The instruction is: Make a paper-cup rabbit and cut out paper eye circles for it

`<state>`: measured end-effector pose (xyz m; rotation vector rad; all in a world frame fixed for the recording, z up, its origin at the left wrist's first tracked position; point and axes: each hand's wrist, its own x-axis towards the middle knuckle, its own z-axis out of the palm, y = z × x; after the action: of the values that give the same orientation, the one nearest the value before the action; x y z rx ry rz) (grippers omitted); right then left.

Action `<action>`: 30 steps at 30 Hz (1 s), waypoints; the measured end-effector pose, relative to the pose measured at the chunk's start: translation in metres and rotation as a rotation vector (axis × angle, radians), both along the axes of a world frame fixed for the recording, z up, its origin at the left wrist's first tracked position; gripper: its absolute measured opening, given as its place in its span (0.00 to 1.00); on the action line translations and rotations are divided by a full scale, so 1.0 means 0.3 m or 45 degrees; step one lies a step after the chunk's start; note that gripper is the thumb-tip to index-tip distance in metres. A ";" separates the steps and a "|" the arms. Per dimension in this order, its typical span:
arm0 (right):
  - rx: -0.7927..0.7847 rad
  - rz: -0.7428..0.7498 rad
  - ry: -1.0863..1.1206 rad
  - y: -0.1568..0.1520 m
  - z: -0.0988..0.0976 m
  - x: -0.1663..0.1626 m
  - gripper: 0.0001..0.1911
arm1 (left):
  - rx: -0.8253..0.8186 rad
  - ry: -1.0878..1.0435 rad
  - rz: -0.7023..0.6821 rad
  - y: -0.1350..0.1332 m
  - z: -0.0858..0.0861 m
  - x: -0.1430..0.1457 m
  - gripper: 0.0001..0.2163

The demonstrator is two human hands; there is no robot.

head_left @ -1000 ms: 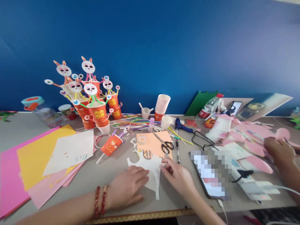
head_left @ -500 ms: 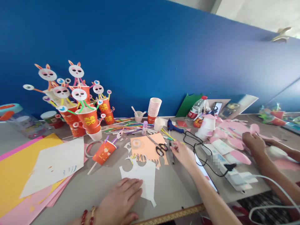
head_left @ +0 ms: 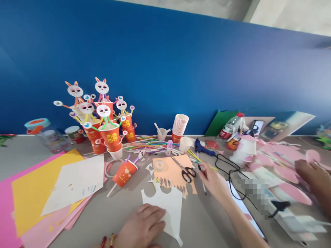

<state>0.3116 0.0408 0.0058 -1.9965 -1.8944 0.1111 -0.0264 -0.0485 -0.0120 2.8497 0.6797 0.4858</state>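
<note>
My left hand [head_left: 144,224] lies flat, fingers stretched, on the lower left of a white paper sheet [head_left: 168,210] with rounded pieces cut from its top edge. My right hand [head_left: 213,181] has its fingertips closed around the upper part of a black pen [head_left: 204,187], which slants down towards the table. Left of that hand, black-handled scissors [head_left: 188,174] rest on an orange paper [head_left: 165,165] with a ragged cut edge. A roll of clear tape [head_left: 159,166] is on the same orange paper. A red paper cup with straws [head_left: 125,173] lies tipped on its side.
Rabbit-faced cup figures [head_left: 108,132] stand stacked at the back left, behind coloured paper sheets [head_left: 33,189]. Straws, stacked cups [head_left: 180,125] and a blue glue gun [head_left: 204,148] lie further back. At right are a phone [head_left: 245,210], a power strip [head_left: 287,220] and another person's hand [head_left: 312,175].
The view has shifted, so things appear further right and lower. My right fingers have closed on the pen, and its slant has changed. My left hand stays on the white paper.
</note>
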 end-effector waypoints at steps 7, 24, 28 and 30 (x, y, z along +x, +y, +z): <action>-0.059 0.415 0.606 -0.012 0.017 -0.132 0.16 | -0.096 -0.218 0.273 0.050 0.126 -0.036 0.11; -0.290 0.425 1.195 -0.029 -0.006 -0.338 0.14 | -0.121 -0.252 0.459 0.270 0.186 0.065 0.10; -0.088 0.400 1.117 0.011 -0.024 -0.345 0.14 | 0.101 0.032 0.591 0.371 0.226 0.071 0.11; 0.052 0.377 1.073 0.017 -0.043 -0.343 0.14 | 0.183 0.194 0.659 0.446 0.247 0.075 0.10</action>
<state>0.2087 0.0459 -0.0070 -1.2932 -1.5597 0.8373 -0.0038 0.0853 0.0623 2.8425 1.4822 0.3971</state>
